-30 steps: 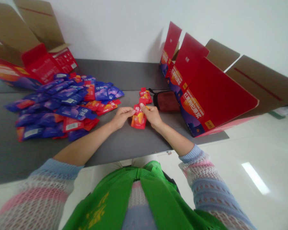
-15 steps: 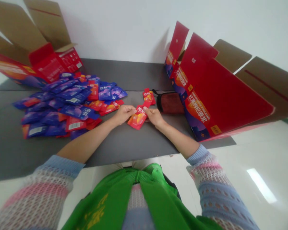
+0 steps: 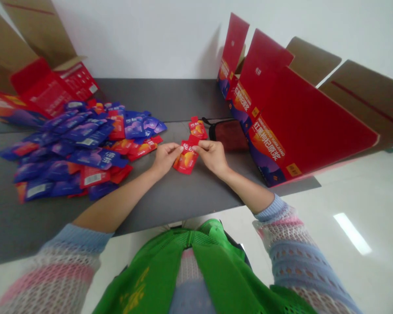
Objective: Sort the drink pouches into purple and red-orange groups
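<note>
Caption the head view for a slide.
Left hand and right hand pinch a red pouch between a pouch pile and an open carton.

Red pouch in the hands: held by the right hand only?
No, the left hand and the right hand both pinch the red pouch.

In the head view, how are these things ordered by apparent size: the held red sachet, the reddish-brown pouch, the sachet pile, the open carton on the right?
1. Open carton
2. Sachet pile
3. Reddish-brown pouch
4. Held red sachet, partly covered
</note>
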A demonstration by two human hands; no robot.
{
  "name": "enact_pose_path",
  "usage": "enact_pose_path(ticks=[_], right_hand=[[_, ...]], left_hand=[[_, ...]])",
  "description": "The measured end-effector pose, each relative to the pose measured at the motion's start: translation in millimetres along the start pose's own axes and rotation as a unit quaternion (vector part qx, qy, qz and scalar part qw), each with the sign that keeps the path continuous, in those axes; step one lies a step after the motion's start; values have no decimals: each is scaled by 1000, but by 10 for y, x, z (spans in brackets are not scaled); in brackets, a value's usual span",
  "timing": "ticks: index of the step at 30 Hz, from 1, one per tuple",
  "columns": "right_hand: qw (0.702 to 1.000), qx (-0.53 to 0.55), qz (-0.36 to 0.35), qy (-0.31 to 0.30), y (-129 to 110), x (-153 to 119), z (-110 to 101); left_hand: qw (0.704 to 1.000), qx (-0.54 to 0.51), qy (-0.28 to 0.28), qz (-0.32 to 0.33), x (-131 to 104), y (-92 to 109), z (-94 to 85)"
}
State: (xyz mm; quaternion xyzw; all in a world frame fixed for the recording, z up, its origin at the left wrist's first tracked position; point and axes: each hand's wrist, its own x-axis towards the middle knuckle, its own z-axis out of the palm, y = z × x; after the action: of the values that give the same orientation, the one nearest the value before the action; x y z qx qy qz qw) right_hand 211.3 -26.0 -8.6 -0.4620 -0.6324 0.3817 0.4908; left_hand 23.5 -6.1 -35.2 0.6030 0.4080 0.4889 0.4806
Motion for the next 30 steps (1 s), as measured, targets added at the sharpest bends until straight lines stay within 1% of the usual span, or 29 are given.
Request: enact_pose_path(ticks=[3, 5, 8, 11, 13, 15, 17, 18, 21, 24, 26, 28, 30], right_hand=[[999, 25, 18, -30, -8, -29, 29], [996, 71, 43, -41, -6, -45, 94], [982, 161, 99, -15, 12, -36, 217], [972, 194, 135, 12, 21, -25, 289], [974, 182, 129, 18, 11, -35, 287], [980, 161, 112, 29, -4, -52, 252], [981, 156, 106, 33, -6, -59, 207], [980, 165, 111, 24, 3, -56, 187], [964, 212, 153, -39, 67, -21, 156], [943, 251, 188, -109, 149, 27, 151], [937, 262, 193, -130, 184, 51, 148], [936, 265, 194, -129, 197, 66, 141], [935, 266, 200, -124, 191, 73, 131]], left_hand=[[999, -40, -20, -12, -75, 28, 15], [1000, -18, -13, 4, -115, 26, -7], [995, 64, 48, 63, -147, 8, -41], [971, 156, 127, 130, -159, 4, -20], [954, 196, 167, 155, -170, 21, 28], [952, 191, 182, 158, -177, 48, 82], [969, 135, 163, 130, -167, 70, 115], [978, 98, 148, 110, -155, 76, 118], [993, -8, 116, 36, -108, 81, 67], [989, -119, 64, -66, -79, 93, -20], [977, -175, 24, -118, -71, 108, -60], [971, -199, 8, -133, -59, 107, -73], [973, -197, 9, -123, -33, 75, -66]])
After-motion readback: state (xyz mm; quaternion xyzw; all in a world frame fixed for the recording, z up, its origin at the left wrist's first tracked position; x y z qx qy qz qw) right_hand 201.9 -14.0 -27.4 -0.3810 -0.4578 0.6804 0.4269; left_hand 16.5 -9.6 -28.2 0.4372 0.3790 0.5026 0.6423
